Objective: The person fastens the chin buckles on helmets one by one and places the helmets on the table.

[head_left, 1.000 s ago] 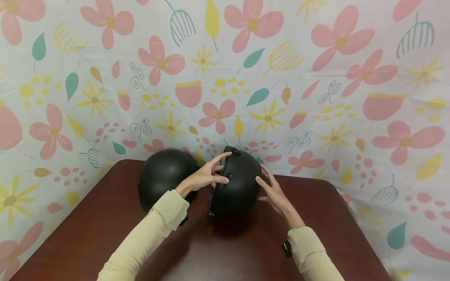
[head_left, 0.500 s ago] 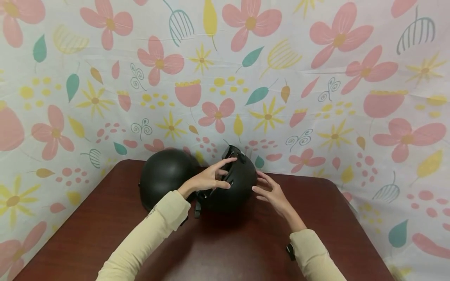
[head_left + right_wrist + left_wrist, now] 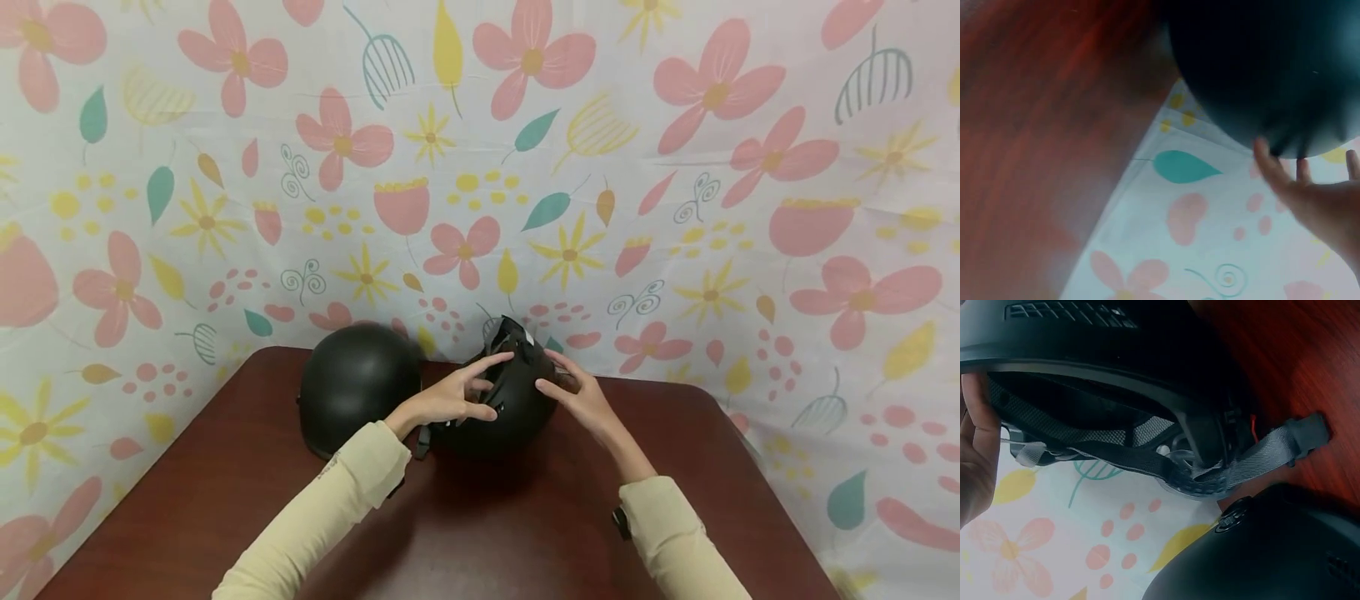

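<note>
A black helmet [image 3: 517, 408] stands tilted on the table, its open side turned to the left and up. My left hand [image 3: 442, 396] grips its rim, with thumb and index finger on the outside and other fingers inside the edge. Bent fingers [image 3: 982, 425] show at that rim in the left wrist view, near the padded lining. A grey chin strap [image 3: 1266, 453] with a black buckle [image 3: 1310, 434] hangs from the helmet. My right hand [image 3: 585, 404] touches the smooth shell on the right side with spread, nearly straight fingers; its fingertips [image 3: 1262, 150] meet the shell's edge.
A second black helmet [image 3: 356, 387] sits dome up, close on the left of the first. Both rest on a dark red-brown table [image 3: 225, 500]. A white cloth with a flower print [image 3: 465, 125] hangs right behind the table's back edge.
The gripped helmet has tipped so that its open side and straps show more. My right hand came slightly off the shell, then moved back against it. The other helmet stays put.
</note>
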`<state>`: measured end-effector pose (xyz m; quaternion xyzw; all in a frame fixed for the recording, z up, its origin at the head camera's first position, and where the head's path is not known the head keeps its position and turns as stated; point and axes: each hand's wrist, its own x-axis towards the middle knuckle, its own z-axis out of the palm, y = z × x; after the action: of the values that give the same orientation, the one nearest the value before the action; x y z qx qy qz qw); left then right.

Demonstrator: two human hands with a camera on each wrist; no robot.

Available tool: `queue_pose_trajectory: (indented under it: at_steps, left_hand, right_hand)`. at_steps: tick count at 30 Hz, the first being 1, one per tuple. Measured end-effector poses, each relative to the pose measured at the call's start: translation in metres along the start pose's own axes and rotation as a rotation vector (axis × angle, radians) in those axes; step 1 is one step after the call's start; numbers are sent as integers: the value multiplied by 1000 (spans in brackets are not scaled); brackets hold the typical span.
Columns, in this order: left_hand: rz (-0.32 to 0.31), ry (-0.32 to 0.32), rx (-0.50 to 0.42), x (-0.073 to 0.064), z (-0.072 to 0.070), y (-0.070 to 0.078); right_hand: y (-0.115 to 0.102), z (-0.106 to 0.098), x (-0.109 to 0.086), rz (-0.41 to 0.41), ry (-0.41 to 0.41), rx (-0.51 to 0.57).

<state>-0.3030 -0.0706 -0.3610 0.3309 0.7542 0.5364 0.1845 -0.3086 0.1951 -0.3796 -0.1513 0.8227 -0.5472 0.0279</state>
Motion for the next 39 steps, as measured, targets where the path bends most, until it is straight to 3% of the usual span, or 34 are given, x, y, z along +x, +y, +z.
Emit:
queue_pose_trajectory:
  at_steps: [5,12,21,31,39]
  left_hand:
    - [-9,-22,0,2,2,-2]
    - [-1,-47,60,8,4,-1]
    - [-21,-96,50,8,9,0]
    - [-10,-94,-7,11,14,-8]
    - [42,0,21,8,24,-13]
  right_hand:
    - [-15,4,5,3,9,-123]
    - [-33,10,12,-45,13,-213]
    - [-41,6,10,-81,-59,-331]
    - [-39,2,6,-72,-75,-245]
    - [-30,2,0,23,-78,-159]
